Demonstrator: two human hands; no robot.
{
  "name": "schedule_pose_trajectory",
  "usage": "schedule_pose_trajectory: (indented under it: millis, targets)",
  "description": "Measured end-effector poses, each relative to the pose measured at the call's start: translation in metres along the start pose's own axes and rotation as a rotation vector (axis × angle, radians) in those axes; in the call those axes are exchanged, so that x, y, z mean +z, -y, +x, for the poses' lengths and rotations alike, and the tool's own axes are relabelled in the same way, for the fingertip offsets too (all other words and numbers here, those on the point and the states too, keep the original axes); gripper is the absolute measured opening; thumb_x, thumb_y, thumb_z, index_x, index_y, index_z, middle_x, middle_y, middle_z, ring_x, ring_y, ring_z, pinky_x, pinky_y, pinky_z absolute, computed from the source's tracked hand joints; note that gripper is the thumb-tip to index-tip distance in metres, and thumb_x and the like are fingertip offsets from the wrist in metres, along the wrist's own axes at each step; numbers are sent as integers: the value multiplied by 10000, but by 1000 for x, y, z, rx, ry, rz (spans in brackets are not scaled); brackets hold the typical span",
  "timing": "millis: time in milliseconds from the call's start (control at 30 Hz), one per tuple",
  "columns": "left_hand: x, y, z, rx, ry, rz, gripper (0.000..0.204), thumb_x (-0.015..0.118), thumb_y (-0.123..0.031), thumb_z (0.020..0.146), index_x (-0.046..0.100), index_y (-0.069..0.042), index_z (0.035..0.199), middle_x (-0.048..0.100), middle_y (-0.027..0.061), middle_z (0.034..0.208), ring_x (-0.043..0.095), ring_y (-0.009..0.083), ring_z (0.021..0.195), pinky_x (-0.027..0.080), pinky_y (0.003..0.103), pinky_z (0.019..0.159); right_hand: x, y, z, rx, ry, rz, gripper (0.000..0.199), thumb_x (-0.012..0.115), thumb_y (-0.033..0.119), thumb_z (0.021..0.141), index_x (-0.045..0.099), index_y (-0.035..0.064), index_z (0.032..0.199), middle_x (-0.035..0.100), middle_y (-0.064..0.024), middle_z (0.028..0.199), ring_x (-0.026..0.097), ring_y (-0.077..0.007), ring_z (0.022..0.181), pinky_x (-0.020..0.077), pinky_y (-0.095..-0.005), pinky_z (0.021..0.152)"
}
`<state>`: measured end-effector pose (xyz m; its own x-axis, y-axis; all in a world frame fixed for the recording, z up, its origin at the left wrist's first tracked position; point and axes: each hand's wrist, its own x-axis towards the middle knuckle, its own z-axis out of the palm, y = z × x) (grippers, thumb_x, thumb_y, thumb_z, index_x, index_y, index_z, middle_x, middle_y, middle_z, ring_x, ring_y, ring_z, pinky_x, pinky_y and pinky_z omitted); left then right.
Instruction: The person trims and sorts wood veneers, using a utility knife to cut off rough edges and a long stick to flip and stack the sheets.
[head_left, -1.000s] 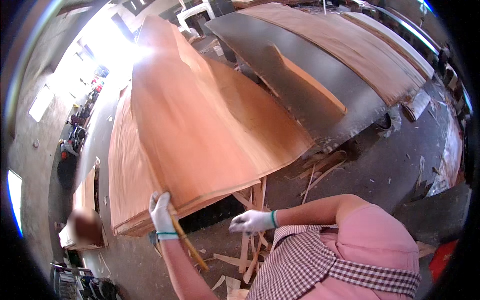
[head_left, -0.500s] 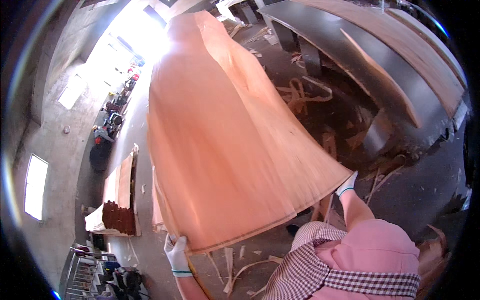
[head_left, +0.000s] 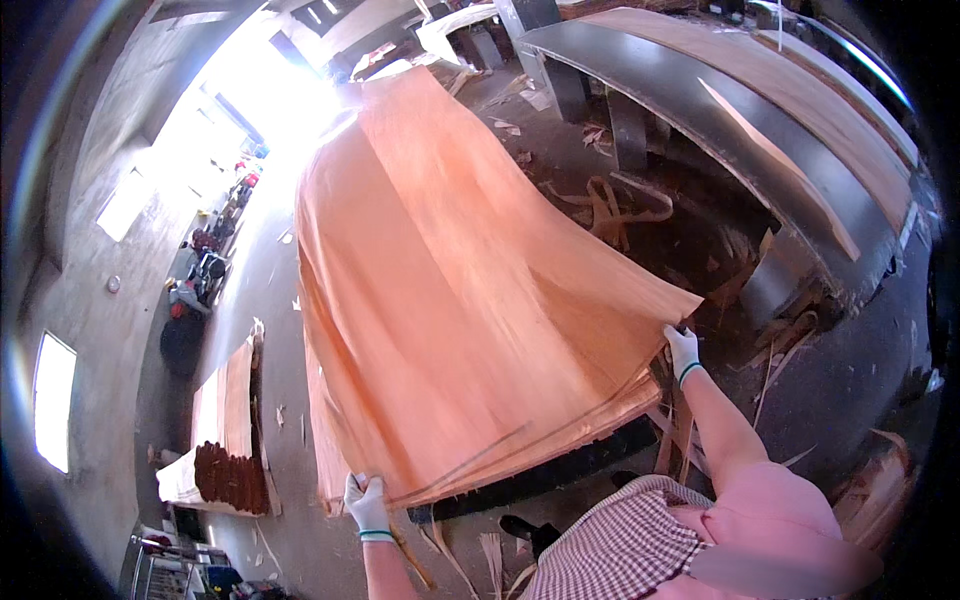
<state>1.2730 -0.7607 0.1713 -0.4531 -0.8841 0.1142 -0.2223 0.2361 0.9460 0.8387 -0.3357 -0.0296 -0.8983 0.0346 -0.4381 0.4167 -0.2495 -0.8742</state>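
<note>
A large, thin orange-brown wood veneer sheet (head_left: 450, 290) stretches away from me over a stack of similar sheets (head_left: 600, 420), whose layered edges show at the near right. My left hand (head_left: 367, 503), in a white glove with a green cuff band, is closed on the sheet's near left corner. Farther right, my right hand (head_left: 683, 352), gloved the same way, grips the near right edge, which is lifted and curls above the stack. Between the two hands the near edge sags toward the pile.
A dark table (head_left: 700, 95) with veneer on it stands at the far right; a narrow strip (head_left: 785, 170) lies on its top. Veneer scraps (head_left: 610, 210) litter the floor. Another veneer pile (head_left: 225, 430) is at left, near a metal rack (head_left: 165, 565). Motorbikes (head_left: 205, 265) line the left wall.
The sheet has come down onto the stack, and its near edge now sags. My right hand has shifted slightly up and left; my left hand is slightly right. The stack's edge now shows.
</note>
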Motion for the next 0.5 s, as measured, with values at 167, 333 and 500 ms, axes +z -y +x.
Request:
schedule_pose_trajectory:
  millis: [167,333,500]
  targets:
    - [-18,55,65,22,10,26,195,520,59,761,577,-22,929,431,-78,698,358,17,579,309,185,486,46,-14,-52,-147,-88,-163,119,635,152,848,640,34,865,576,-4,658,511,-97,515,374,-267,463]
    - [-42,109,111,116,-9,152,274,504,56,744,568,77,1010,429,-49,691,371,46,592,345,207,502,79,-67,-93,-135,-260,-267,142,622,152,844,630,12,866,598,-36,676,521,-140,445,428,-305,436]
    - [-49,148,146,88,-6,163,364,476,56,727,590,90,1071,461,-10,636,403,65,569,390,223,518,99,-139,-92,-138,-433,-155,118,613,196,869,598,79,871,529,-16,546,493,-132,378,342,-277,333]
